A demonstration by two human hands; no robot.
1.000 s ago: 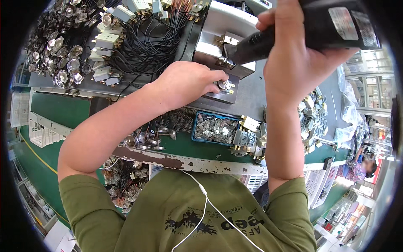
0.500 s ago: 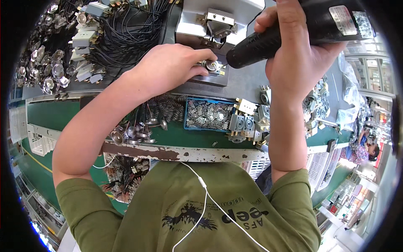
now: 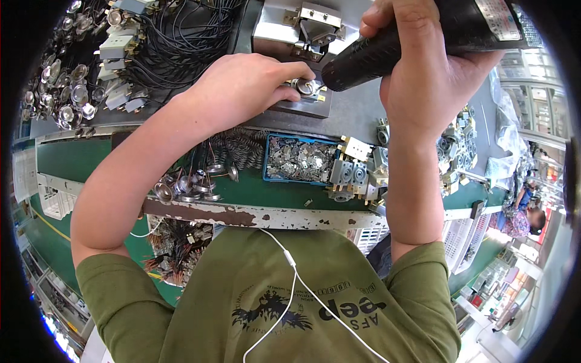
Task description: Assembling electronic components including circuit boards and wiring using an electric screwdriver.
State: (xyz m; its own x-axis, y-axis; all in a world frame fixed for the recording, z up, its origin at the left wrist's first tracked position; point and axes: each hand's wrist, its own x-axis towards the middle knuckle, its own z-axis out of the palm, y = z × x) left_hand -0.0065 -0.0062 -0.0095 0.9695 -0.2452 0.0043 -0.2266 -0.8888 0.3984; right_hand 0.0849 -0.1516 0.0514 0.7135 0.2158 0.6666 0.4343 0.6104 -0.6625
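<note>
My left hand (image 3: pixel 245 88) pinches a small round metal-capped part (image 3: pixel 304 87) between thumb and fingers. That part has brass-coloured tabs and sits on a metal block (image 3: pixel 313 109) on the dark bench. My right hand (image 3: pixel 417 78) is closed around a thick black electric screwdriver (image 3: pixel 372 57). The tool slants down to the left, and its dark nose is right beside the round part. Whether its bit touches the part cannot be made out. Just behind the block stands a shiny metal fixture (image 3: pixel 318 27) with a bracket.
A blue tray (image 3: pixel 266 160) of small metal pieces lies in front, with white-and-grey switch units (image 3: pixel 348 172) on its right. Springs (image 3: pixel 245 154) and round metal parts (image 3: pixel 190 184) lie left of it. Black-wired assemblies (image 3: pixel 181 45) fill the back left. A person (image 3: pixel 517 221) is far right.
The screwdriver and my right hand have shifted slightly left, bringing the nose closer to the round part. My left hand keeps its pinch and has moved a little farther up in the picture.
</note>
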